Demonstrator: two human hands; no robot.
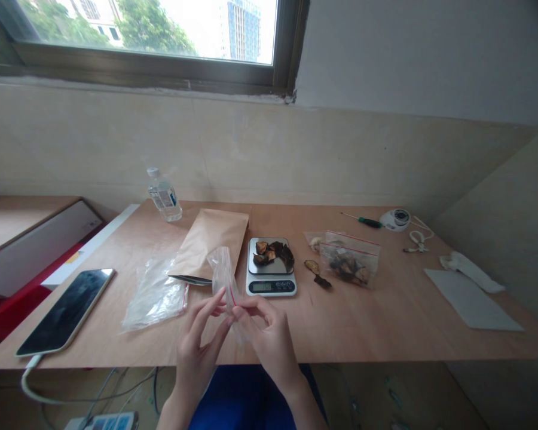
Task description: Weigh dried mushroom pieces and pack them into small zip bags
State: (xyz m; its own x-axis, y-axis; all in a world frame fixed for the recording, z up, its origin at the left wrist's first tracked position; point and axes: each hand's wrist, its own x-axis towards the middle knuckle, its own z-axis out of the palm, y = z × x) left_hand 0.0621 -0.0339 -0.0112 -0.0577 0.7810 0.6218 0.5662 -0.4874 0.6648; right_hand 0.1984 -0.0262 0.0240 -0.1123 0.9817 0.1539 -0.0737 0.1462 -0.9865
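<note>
Bag [223,269], clear and thin, is up between the two hands, over the near part of the table [363,331]. The left hand [197,340] pinches its left side with thumb and fingertips, and the right hand [271,337] pinches the right side, by the red line [232,295]. Its long way points forward, leaning left at the far end. Dried brown bits [273,254] sit on the small scale [271,288], ahead and to the right, nearer the right hand.
</note>
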